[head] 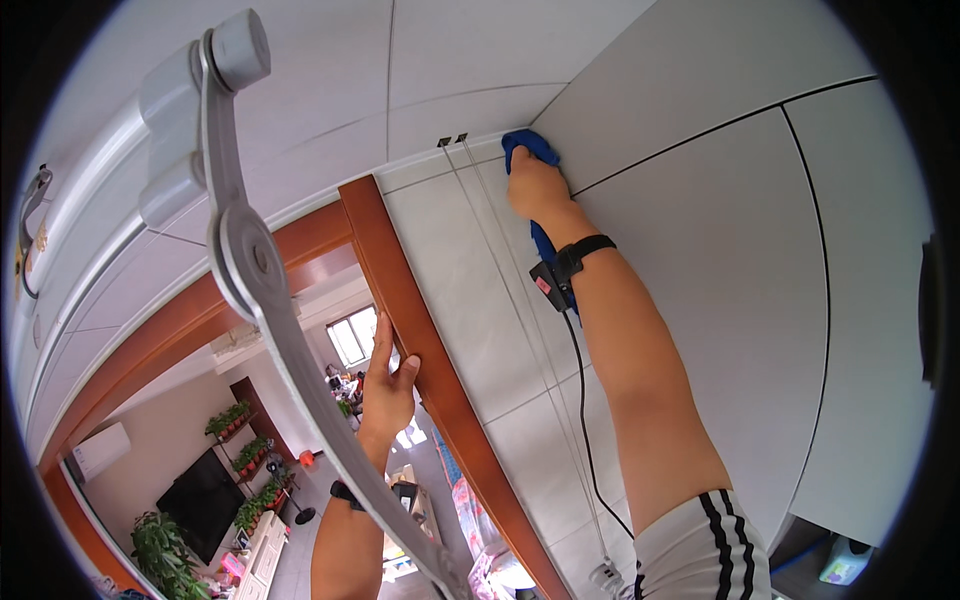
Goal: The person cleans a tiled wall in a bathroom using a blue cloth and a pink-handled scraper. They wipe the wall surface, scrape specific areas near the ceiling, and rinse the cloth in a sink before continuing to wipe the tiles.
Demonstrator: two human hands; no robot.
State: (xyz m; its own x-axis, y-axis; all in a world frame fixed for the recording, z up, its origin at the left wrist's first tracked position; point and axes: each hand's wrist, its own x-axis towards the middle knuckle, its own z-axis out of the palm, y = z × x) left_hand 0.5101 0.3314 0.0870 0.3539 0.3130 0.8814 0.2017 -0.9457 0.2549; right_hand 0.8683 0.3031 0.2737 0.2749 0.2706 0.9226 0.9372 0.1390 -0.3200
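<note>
High on the tiled wall, my right hand (538,187) presses a bundled blue cloth (531,142) into the corner where ceiling, wall and tall white cabinet (697,247) meet. Part of the cloth hangs below the hand, behind the wrist. My left hand (388,394) grips the edge of the reddish-brown wooden door frame (431,337), thumb on its face and fingers along the inner side. A black strap with a small device (556,277) and a cable is on my right wrist. Another black band (345,493) circles the left wrist, partly hidden by a grey metal arm.
The grey jointed metal arm (300,367) crosses the view close in front. Two thin wires (510,300) run down the wall from ceiling fittings to a crank-like fitting (606,576). Through the doorway are a television (201,506), potted plants (251,454) and furniture. A bottle (846,561) stands low right.
</note>
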